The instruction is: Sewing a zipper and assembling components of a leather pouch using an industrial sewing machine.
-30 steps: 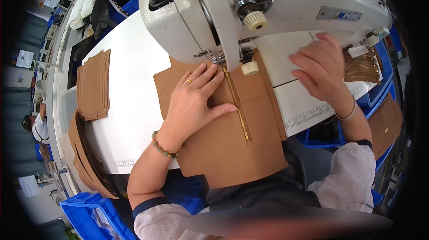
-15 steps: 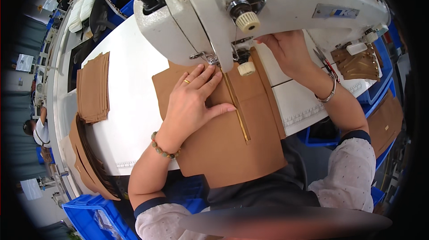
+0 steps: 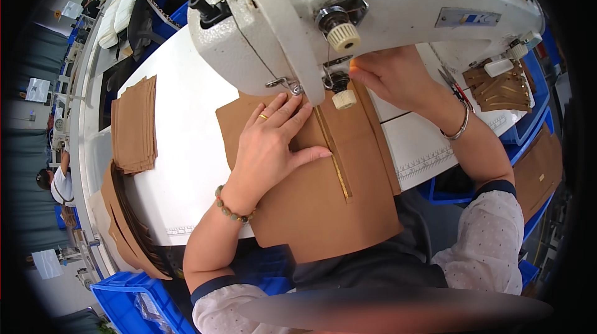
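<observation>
A brown fabric panel (image 3: 323, 228) with a gold zipper (image 3: 339, 175) set into it lies under the white sewing machine (image 3: 398, 11). My left hand (image 3: 273, 147) rests flat on the panel, thumb spread beside the zipper and fingertips close to the needle area. The needle itself is hidden by the machine head. Behind the tension dials (image 3: 342, 37), my right hand (image 3: 398, 79) reaches under the machine arm at the panel's far right part. Its fingertips are partly covered by the machine, so what they grip, if anything, does not show.
To the left stands a stack of brown pieces (image 3: 134, 126), with more brown pieces (image 3: 127, 222) hanging over the table edge. At right lie scissors (image 3: 457, 88) and brown pieces with zippers (image 3: 497, 91). Blue crates (image 3: 134, 300) stand below. Another person (image 3: 61, 182) sits far left.
The view has shifted slightly, so the scene sits a little lower and to the right. My hands keep nearly the same places on the panel.
</observation>
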Demonstrator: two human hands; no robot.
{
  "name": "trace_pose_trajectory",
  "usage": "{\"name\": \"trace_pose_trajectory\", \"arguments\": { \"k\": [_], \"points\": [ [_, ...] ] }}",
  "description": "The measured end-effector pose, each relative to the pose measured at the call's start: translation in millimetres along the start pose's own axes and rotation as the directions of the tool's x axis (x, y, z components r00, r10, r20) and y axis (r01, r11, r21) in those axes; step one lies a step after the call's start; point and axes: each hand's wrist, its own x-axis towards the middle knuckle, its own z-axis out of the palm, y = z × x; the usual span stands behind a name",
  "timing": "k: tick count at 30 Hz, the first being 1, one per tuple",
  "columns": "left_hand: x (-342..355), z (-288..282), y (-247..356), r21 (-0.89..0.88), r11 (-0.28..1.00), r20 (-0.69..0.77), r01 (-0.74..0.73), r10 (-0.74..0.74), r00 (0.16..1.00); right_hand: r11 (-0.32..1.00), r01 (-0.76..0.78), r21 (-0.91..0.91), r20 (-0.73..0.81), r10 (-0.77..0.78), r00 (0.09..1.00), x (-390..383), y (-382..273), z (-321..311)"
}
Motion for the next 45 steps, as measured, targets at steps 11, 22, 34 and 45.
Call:
{"name": "trace_pose_trajectory", "arguments": {
  "k": [11,22,34,45],
  "points": [
    [-72,-12,99,-0.095,0.994,0.183,0.057,-0.039,0.982,0.998,-0.049,0.045,0.421,0.026,0.907,-21,-32,-57],
    [-117,-12,105,-0.753,0.501,0.192,0.426,-0.451,0.872,0.843,-0.161,0.513,0.042,0.163,0.986,-100,-95,-67],
    [-126,-13,95,-0.937,-0.138,0.338,0.320,-0.588,0.735,0.914,0.221,0.341,0.018,-0.242,0.970,-100,-126,-27],
    [-107,-3,151,-0.117,0.951,0.036,0.286,-0.284,0.958,0.868,0.275,0.414,-0.079,-0.266,0.961,-129,-121,-17]
  ]
}}
